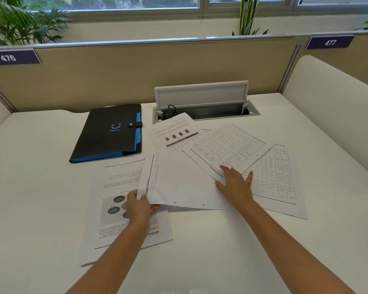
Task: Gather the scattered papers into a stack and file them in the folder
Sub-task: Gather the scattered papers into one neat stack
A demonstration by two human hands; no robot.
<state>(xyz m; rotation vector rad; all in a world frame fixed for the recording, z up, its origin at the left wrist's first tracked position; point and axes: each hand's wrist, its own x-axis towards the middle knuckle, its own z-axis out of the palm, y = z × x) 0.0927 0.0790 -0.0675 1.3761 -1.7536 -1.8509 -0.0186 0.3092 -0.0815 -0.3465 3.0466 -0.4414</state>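
Observation:
Several printed sheets lie spread over the white desk. My left hand pinches the near left corner of a mostly blank sheet and lifts that edge off a text page with a diagram. Beside it, my right hand lies flat, fingers apart, on the blank sheet's right edge and the near corner of a table sheet. Another table sheet lies to the right, and a chart page farther back. The black folder with blue tabs lies snapped closed at the left rear.
An open cable hatch with its lid raised sits at the back of the desk, just behind the chart page. Beige partitions with number plates 476 and 477 wall the desk. Plants stand behind them.

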